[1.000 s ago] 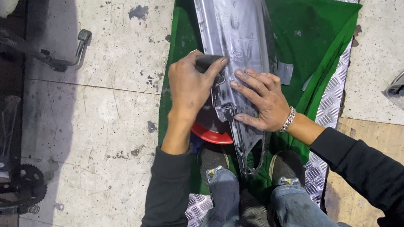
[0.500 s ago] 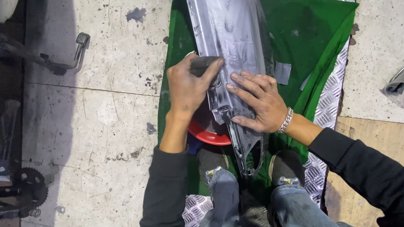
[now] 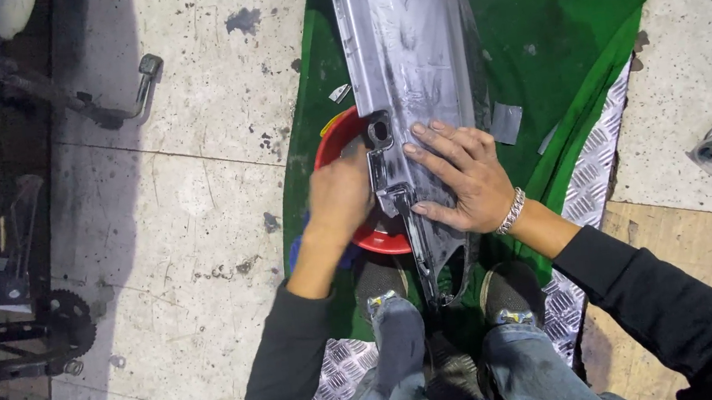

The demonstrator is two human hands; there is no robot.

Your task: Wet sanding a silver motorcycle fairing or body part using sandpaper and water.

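Your right hand (image 3: 469, 181) lies flat, fingers spread, pinning the long grey plastic body panel (image 3: 409, 71). Your left hand (image 3: 340, 200), curled over the round red plastic bowl (image 3: 378, 240); its grip is hidden. Sanding step, apparently; next stroke needs steady pressure.

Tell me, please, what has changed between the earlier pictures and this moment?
The left hand came off the grey panel and moved down to the red bowl beside it; whether it holds anything is unclear. The right hand stayed flat on the panel, which still lies on the green cloth.

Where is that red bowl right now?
In the head view, the red bowl sits on the green cloth, left of centre, under the left hand and partly tucked beneath the grey panel.
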